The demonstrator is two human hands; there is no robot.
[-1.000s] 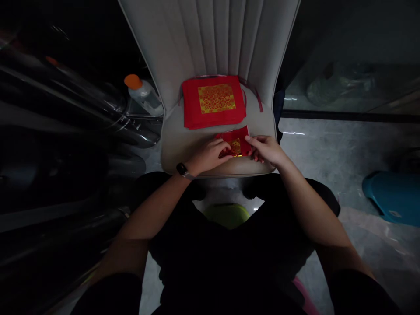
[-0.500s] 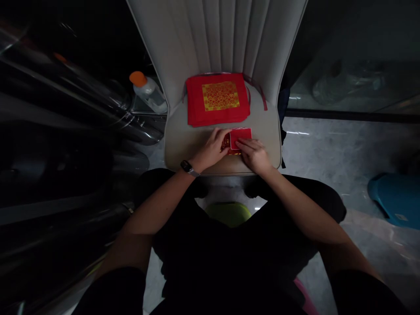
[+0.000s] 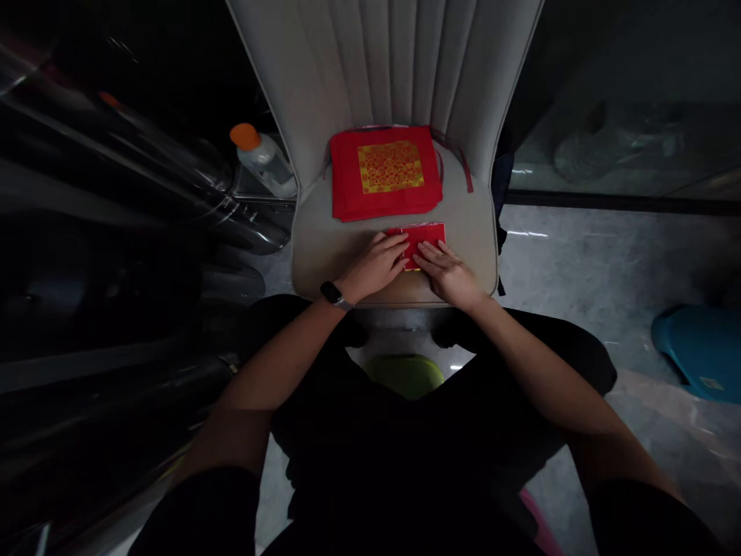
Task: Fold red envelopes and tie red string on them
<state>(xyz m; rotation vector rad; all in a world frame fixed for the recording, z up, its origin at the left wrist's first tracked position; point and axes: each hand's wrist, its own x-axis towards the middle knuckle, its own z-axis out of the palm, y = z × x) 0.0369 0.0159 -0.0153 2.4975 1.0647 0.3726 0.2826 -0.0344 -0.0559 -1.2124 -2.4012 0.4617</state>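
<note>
A small red folded piece [image 3: 424, 232] with pale edges, paper or thin cloth, lies flat near the front of the chair seat. My left hand [image 3: 377, 266], with a dark band on its wrist, rests on its left part, fingers stretched out. On its right part lies my right hand [image 3: 450, 272], its fingers extended and pressing flat. A sliver of gold shows at the lower edge, and the hands cover much of the rest. Just behind is a stack of larger red pieces [image 3: 347, 202] with a gold patterned panel [image 3: 392, 167] on top.
The grey chair [image 3: 316, 224] has a ribbed backrest. Dark red ribbons [image 3: 466, 174] trail right of the stack. A bottle with an orange cap [image 3: 266, 164] stands left of the chair. A blue plastic item [image 3: 700, 347] is on the floor at right; something green [image 3: 405, 374] lies below the seat.
The gold-printed area beside my left hand is now covered by red. My left fingers have gone from curled at the edge to lying flat, and my right fingers have spread.
</note>
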